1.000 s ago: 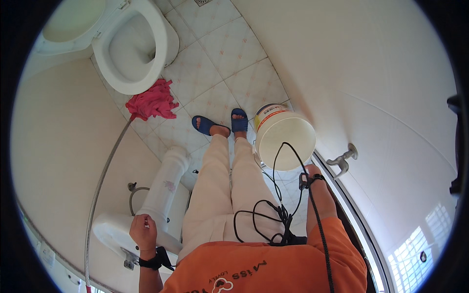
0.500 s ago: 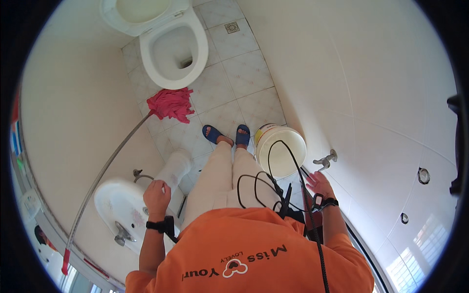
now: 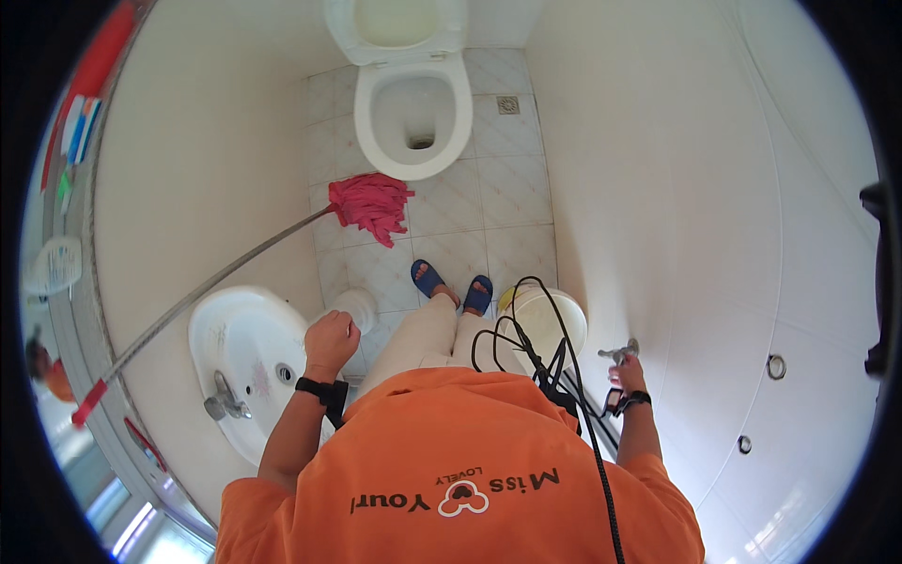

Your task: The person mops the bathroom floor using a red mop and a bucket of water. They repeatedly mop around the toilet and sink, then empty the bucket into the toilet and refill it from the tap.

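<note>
My right hand is at the metal wall tap on the right, its fingers closed on the tap's near part. Just left of the tap stands a white bucket on the floor, partly hidden by black cables and my leg. Over the right rim of the white washbasin, my left hand is curled into a fist with nothing visible in it. Each wrist wears a black strap.
A toilet with its lid up stands ahead. A mop with a pink head lies before it, its long handle leaning left past the basin. Black cables hang at my front. A floor drain sits beyond, near the right wall.
My right hand has gone from open beside the tap to closed on it. My left hand has curled tighter. The view has shifted, so the toilet and mop head appear further right.
</note>
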A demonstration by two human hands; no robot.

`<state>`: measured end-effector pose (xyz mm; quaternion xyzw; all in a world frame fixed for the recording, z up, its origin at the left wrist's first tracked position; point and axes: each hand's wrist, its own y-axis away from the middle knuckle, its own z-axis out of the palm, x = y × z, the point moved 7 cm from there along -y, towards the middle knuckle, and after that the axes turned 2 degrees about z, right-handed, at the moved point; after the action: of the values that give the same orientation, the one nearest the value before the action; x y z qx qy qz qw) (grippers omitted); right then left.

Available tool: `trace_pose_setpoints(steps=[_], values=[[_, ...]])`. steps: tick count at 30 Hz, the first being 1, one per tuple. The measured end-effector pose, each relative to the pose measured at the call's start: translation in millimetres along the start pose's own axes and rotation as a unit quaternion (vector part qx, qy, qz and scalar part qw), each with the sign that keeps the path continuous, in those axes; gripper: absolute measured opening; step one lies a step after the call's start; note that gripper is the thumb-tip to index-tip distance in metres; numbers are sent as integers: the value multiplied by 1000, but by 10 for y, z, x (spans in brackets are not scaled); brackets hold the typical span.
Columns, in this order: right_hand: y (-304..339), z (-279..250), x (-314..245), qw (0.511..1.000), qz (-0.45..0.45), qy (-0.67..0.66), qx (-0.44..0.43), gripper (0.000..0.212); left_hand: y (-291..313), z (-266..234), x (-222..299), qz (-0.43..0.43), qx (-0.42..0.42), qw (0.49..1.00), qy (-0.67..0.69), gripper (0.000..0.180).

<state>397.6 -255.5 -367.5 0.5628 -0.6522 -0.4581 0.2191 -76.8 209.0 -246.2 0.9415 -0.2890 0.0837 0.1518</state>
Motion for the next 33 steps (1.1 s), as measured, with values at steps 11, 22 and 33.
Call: trace_pose_setpoints(steps=[11,22,33], values=[[-292,-194,-470,978,-15,210,-14,29,63,-65,-82,8,19,995,101,12],[406,777,-3571,971,-217,43,-86,48,948,-1157,-682,-191,349,856,329,7],[1318,2247,-5207,888,-345,153,-262,44,3261,-2832,-1453,-603,558,551,-146,78]])
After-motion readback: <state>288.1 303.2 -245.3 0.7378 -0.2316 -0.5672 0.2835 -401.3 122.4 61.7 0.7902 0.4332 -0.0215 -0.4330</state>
